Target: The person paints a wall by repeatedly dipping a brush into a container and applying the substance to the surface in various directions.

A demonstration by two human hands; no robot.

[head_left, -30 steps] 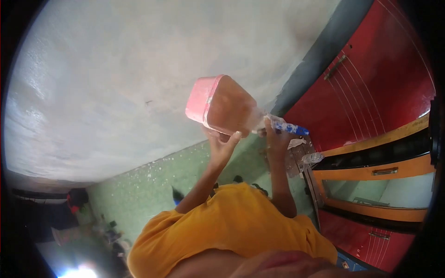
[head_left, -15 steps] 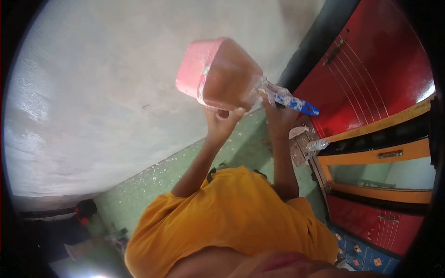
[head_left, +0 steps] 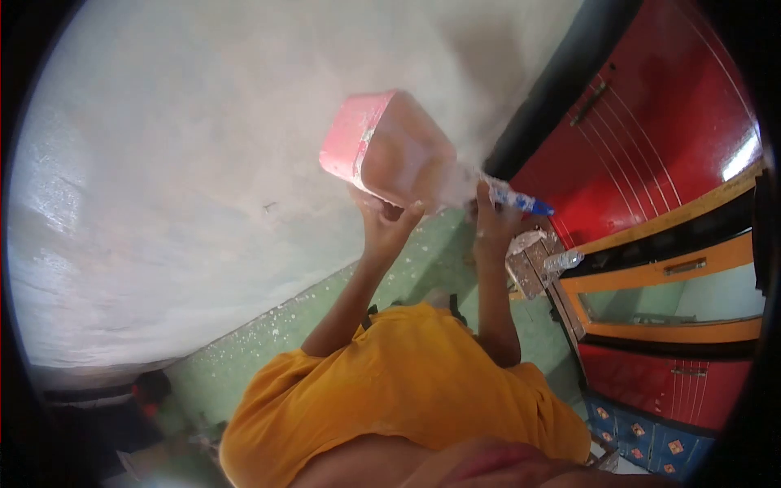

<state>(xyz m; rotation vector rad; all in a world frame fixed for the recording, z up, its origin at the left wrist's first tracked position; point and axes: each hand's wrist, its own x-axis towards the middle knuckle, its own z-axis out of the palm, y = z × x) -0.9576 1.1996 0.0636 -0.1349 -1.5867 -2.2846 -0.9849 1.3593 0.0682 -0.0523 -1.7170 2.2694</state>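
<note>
A squarish pink plastic tub (head_left: 354, 130), smeared with white paste along its edge, is held up tilted in front of the wall. My left hand (head_left: 386, 215) grips it from below, thumb on its near edge. My right hand (head_left: 492, 215) is closed around the blue handle of a putty knife (head_left: 521, 199). White paste coats the handle and the end near the tub. The blade is blurred and overlaps the tub's right edge in this view.
A pale plastered wall (head_left: 179, 163) fills the left. Red cabinet doors (head_left: 651, 106) stand at right above an orange-framed glass panel (head_left: 675, 305). A clear plastic bottle (head_left: 563, 260) lies on a wooden stool (head_left: 529, 268). White specks dot the green floor (head_left: 244, 329).
The tub has moved slightly down and right, turning a little. My right hand and the putty knife have shifted down, and the knife has turned and blurred.
</note>
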